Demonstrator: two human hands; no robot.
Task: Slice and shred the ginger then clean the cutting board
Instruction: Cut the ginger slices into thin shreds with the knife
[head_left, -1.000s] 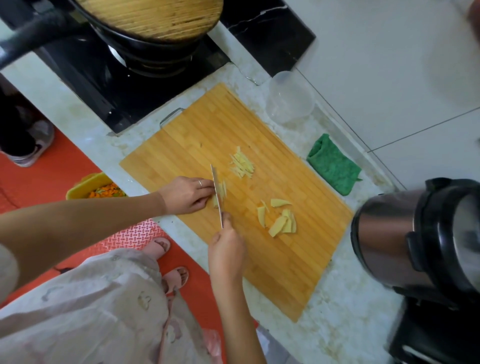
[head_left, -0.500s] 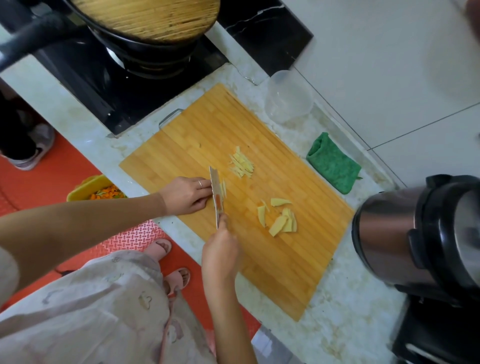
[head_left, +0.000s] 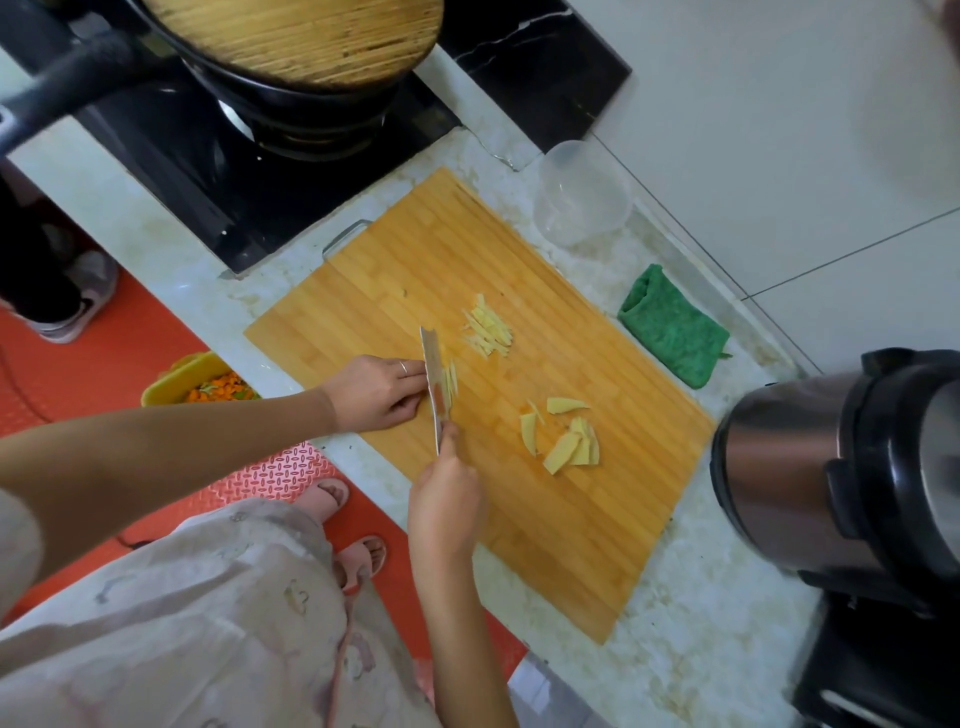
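Mid-frame, the right hand (head_left: 447, 499) grips the knife (head_left: 434, 374); the left hand (head_left: 376, 392) holds ginger (head_left: 451, 382) down with curled fingers beside it.

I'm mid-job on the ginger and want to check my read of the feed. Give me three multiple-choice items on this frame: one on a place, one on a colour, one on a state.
1. Where does the clear cup stand relative to the cutting board?
A. On its middle.
B. Off it, on the counter past its far corner.
C. Off it, at its near edge by the person.

2. What colour is the folded cloth?
A. Red.
B. White.
C. Green.

3. What is the right hand doing?
A. Gripping the knife over the board.
B. Resting empty on the counter.
C. Holding the cloth.

Answers: 1 B, the cup sits on the marble near the wall; 2 C, it is plainly green; 3 A, the hand holds the knife with the blade beside the ginger strips.
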